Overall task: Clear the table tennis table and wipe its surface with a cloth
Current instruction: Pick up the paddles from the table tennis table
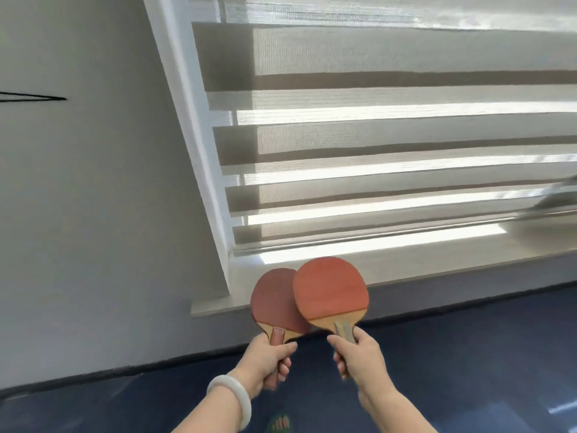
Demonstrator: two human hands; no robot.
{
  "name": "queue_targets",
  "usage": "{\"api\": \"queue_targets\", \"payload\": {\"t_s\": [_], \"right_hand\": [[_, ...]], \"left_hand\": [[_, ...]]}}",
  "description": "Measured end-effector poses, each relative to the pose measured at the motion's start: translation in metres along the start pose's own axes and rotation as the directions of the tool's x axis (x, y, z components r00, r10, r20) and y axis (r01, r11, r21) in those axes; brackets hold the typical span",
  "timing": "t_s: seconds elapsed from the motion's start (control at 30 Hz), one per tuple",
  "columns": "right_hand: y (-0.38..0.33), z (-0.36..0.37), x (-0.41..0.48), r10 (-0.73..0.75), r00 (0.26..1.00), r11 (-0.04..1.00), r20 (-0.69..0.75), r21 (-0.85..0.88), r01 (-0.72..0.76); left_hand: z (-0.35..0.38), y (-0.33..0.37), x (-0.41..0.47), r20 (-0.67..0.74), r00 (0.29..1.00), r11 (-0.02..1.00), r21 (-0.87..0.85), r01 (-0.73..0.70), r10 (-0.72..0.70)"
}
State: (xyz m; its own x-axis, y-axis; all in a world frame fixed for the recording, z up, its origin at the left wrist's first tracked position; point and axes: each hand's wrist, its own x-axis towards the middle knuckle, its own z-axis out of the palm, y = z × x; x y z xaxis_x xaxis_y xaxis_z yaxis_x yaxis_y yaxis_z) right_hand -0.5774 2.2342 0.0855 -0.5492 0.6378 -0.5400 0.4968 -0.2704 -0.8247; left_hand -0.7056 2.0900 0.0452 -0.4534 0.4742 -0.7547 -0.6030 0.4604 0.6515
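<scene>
You hold both paddles upright just short of the window sill (437, 270), blades toward it and handles pointing back down at you. The left paddle (271, 303) sits lower, its red blade over the sill's near left corner. The right paddle (329, 290) stands higher and crosses in front of it, covering the left blade's right edge, with its top reaching further over the sill. Each long axis runs from your wrist up and away toward the sill, the two fanning slightly apart. Your left hand (268, 364) is wrapped around its handle, fingers curled under; your right hand (359, 354) grips the other handle the same way, thumb along the side. If the sill is where they go, the right paddle looks nearer to it and would have to go down first, since it lies on top. Below the sill are the wall's base and a blue floor (468, 354). The table itself is out of view.
</scene>
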Motion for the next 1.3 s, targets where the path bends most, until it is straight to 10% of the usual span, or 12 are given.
{"api": "queue_targets", "payload": {"t_s": [1.3], "right_hand": [[0.023,0.072,0.164,0.182,0.932,0.978,0.313,-0.156,-0.139]], "left_hand": [[-0.027,0.009,0.117,-0.324,0.944,0.998,0.038,-0.058,0.067]]}}
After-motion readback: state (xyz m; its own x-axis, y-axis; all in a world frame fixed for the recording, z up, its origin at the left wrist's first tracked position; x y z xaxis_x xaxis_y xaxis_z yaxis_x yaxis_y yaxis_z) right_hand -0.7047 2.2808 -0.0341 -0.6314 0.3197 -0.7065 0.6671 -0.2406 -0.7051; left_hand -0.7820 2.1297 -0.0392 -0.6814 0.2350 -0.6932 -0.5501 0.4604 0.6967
